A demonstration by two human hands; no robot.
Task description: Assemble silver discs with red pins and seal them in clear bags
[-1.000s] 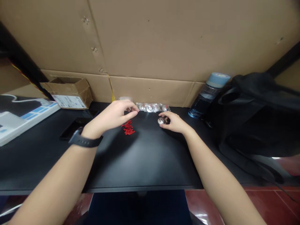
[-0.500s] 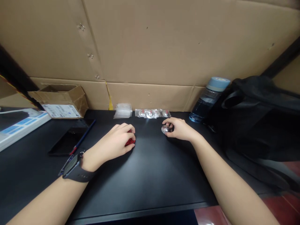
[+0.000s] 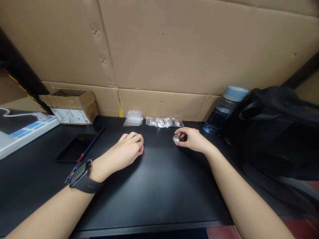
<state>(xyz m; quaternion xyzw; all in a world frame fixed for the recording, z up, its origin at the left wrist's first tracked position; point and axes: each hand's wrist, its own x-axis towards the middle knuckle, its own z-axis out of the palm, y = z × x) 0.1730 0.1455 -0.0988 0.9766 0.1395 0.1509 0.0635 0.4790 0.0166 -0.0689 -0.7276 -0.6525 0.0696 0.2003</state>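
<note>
My left hand (image 3: 131,147) is closed low over the black table, its fingers curled together. A small red tip of cord (image 3: 143,153) pokes out at its fingertips, and the rest is hidden under the hand. To the right, my right hand (image 3: 190,139) grips a shiny, rounded silver disc (image 3: 176,139) between thumb and fingers, just above or on the tabletop. Behind the hands lies a row of similar silver discs in clear bags (image 3: 161,122), with red bits showing. Left of that row is a stack of clear plastic bags (image 3: 133,118).
On the left are a phone (image 3: 78,144), an open cardboard box (image 3: 72,108) and a white power strip (image 3: 32,132). A water bottle (image 3: 223,111) and a black bag (image 3: 276,132) stand on the right. A cardboard wall (image 3: 159,59) closes off the back.
My left fingers have drawn closer together, and the red strands visible between them are now mostly covered. My right hand keeps its grip on the silver disc. The whole view has shifted slightly.
</note>
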